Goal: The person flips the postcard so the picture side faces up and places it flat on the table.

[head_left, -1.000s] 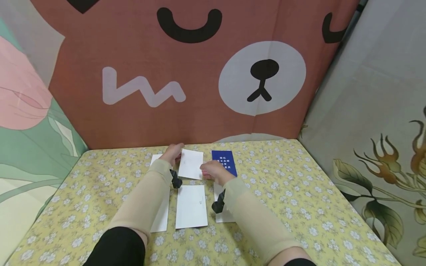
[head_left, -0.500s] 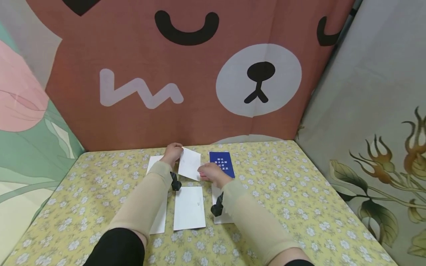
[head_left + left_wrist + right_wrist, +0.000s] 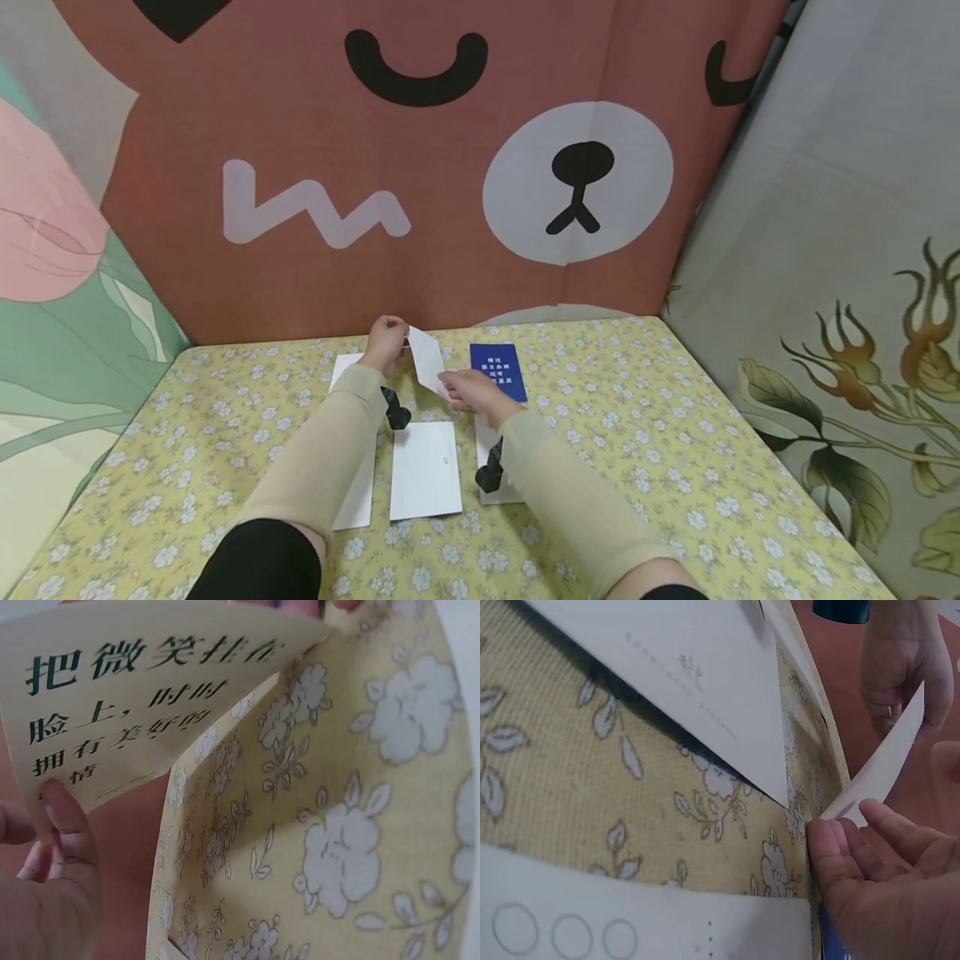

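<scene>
Between the two hands a white card (image 3: 427, 358) stands tilted up off the table. My left hand (image 3: 386, 342) pinches its far left edge, while my right hand (image 3: 480, 393) pinches its near right corner. In the left wrist view the underside of this card (image 3: 142, 697) shows large dark Chinese characters on a cream ground, with the left thumb and fingers (image 3: 67, 817) on its corner. The right wrist view has the right fingers (image 3: 840, 847) on the card's near edge and the left hand (image 3: 907, 667) at the far end.
Nearer me a white card (image 3: 425, 471) lies flat. Another card (image 3: 360, 500) is partly under the left forearm, another (image 3: 495, 492) partly under the right. A blue card (image 3: 501, 371) with white characters lies behind the right hand. A floral cloth (image 3: 637, 467) covers the table.
The card held between my hands has been tilted from nearly flat to steeply raised, its face turning sideways. The left hand has risen slightly; the other cards lie as before.
</scene>
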{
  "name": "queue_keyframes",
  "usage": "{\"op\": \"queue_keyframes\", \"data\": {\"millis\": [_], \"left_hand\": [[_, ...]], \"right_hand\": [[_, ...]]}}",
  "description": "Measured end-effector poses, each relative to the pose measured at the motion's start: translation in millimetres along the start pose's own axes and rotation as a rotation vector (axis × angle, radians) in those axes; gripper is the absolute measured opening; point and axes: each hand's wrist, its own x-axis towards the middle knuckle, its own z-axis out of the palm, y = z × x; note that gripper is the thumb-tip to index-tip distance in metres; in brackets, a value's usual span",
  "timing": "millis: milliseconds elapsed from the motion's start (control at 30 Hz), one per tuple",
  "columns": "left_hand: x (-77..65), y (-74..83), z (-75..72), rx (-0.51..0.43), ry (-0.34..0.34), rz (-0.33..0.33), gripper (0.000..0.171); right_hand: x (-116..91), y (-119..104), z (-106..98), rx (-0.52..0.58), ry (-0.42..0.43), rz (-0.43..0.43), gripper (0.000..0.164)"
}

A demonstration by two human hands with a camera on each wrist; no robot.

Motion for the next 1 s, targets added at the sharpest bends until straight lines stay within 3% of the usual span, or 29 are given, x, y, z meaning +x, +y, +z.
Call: {"op": "queue_keyframes", "data": {"millis": [267,333,467,567,633,800,1000], "left_hand": [[-0.9,1.6,12.3,-0.087,0.049,0.113,0.027],[-1.3,3.3,15.2,-0.098,0.052,0.148,0.024],[-2.7,8.1,18.4,-0.113,0.057,0.201,0.015],[-3.5,11.2,18.0,-0.132,0.05,0.201,0.024],[-3.9,11.9,16.4,-0.161,0.039,0.176,0.035],[-3.9,6.2,6.4,-0.121,0.033,0.093,0.053],[-5.4,3.3,0.3,-0.019,0.026,0.079,0.05]], "right_hand": [[-6,-4,5,-0.048,-0.051,-0.07,0.071],[-7,-6,7,-0.076,-0.032,-0.122,0.064],[-10,-11,12,-0.243,0.09,-0.282,0.041],[-13,-18,14,-0.397,0.224,-0.403,0.029],[-13,-21,13,-0.439,0.311,-0.455,0.024],[-11,-18,7,-0.317,0.431,-0.417,0.019],[-9,-11,1,-0.069,0.42,-0.373,0.02]]}}
